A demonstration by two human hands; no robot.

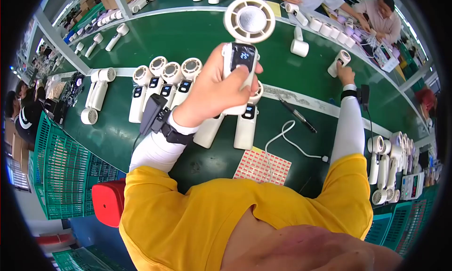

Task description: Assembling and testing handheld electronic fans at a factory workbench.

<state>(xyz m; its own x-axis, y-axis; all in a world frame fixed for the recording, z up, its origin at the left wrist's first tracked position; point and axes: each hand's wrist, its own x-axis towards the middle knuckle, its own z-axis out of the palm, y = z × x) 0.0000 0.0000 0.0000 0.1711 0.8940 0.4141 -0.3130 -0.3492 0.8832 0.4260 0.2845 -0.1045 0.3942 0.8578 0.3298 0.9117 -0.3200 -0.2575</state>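
Note:
My left hand [214, 89] is closed round a white handheld fan [249, 20], held up over the table with its round grille at the top. Its dark display is lit, and my thumb presses on the front just below it. Out to the right, my right hand [347, 76] grips a second white handheld fan [339, 63] by its body, its head pointing away from me. Several more white fans [153, 87] lie side by side beneath and left of my left forearm, their displays lit. Another fan [246, 125] lies under the held one, partly hidden.
A black pen [299, 114], a white cable [301, 151] and a sheet of red labels [278, 166] lie on the green table. More fans [388, 162] are piled at the right. Green crates [61, 172] and a red stool [108, 202] stand at left. Co-workers [381, 16] sit across.

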